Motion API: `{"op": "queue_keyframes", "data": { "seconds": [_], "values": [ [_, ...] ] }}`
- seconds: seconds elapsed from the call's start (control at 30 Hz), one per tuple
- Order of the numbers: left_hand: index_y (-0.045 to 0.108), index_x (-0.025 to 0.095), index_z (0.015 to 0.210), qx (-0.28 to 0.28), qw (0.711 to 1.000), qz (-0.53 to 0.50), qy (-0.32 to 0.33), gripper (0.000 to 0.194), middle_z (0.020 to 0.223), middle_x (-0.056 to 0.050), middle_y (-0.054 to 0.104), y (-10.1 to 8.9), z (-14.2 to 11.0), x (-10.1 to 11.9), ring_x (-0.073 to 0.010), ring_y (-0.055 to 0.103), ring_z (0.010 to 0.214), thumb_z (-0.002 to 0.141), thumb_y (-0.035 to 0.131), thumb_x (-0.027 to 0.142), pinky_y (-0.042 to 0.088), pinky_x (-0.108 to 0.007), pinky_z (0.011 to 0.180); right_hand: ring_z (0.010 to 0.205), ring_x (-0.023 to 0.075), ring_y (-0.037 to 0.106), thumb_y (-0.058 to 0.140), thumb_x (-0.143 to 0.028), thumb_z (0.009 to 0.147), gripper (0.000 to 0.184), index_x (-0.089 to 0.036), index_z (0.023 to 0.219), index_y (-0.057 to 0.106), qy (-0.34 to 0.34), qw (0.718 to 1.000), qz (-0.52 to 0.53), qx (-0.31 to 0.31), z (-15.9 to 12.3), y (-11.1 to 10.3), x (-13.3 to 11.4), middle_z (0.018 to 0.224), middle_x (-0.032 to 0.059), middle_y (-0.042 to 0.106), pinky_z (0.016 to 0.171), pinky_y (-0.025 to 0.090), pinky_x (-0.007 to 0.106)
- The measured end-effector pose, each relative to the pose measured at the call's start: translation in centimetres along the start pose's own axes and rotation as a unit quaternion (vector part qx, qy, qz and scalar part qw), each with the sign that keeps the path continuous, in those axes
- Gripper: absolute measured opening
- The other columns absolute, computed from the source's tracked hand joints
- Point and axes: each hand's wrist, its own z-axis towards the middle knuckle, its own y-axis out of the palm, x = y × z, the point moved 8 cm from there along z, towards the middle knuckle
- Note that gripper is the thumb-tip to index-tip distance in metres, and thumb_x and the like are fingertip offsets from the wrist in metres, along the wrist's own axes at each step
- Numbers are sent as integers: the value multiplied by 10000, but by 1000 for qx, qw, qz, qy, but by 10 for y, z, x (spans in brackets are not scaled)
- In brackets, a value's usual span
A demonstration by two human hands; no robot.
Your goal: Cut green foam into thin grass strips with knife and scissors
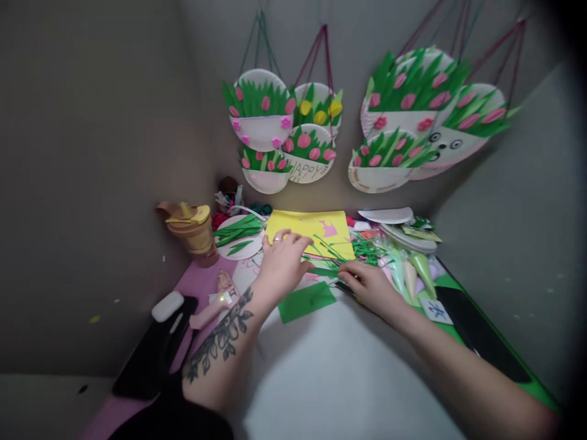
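Observation:
My left hand rests with fingers spread on the near edge of a yellow paper sheet that has a small pink cut-out on it. My right hand lies beside it, fingers curled around a dark thin tool and touching thin green paper strips. What the tool is, I cannot make out. A green paper rectangle lies flat just in front of both hands on the white table.
A paper plate with green paper leaves sits at the left, next to a brown stacked container. Pastel cones and stacked plates lie at the right. Paper-plate flower baskets hang on the wall. A white case lies at left.

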Motion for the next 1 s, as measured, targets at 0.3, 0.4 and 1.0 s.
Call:
{"op": "queue_keyframes", "data": {
  "seconds": [0.3, 0.4, 1.0],
  "values": [
    [668, 167, 908, 22, 988, 145, 37, 219, 891, -81, 689, -33, -12, 9, -245, 622, 868, 894, 495, 300, 437, -400, 799, 541, 139, 553, 527, -228, 744, 195, -152, 845, 675, 129, 985, 103, 56, 85, 17, 22, 651, 17, 631, 540, 438, 265],
    [649, 157, 939, -74, 971, 116, 198, 210, 908, -90, 689, -5, -36, 51, -252, 629, 817, 858, 571, 333, 459, -397, 723, 575, 124, 579, 584, -182, 702, 249, -133, 934, 661, 151, 964, 216, 46, 123, 63, 11, 674, 11, 624, 560, 468, 242],
    [577, 137, 940, -170, 943, 156, 239, 319, 761, -58, 690, 16, -64, 59, -215, 656, 681, 822, 630, 428, 467, -328, 624, 790, 182, 608, 628, -306, 717, 338, -159, 1018, 578, 144, 955, 253, 60, 107, 74, 31, 860, 54, 618, 708, 516, 329]
  ]
}}
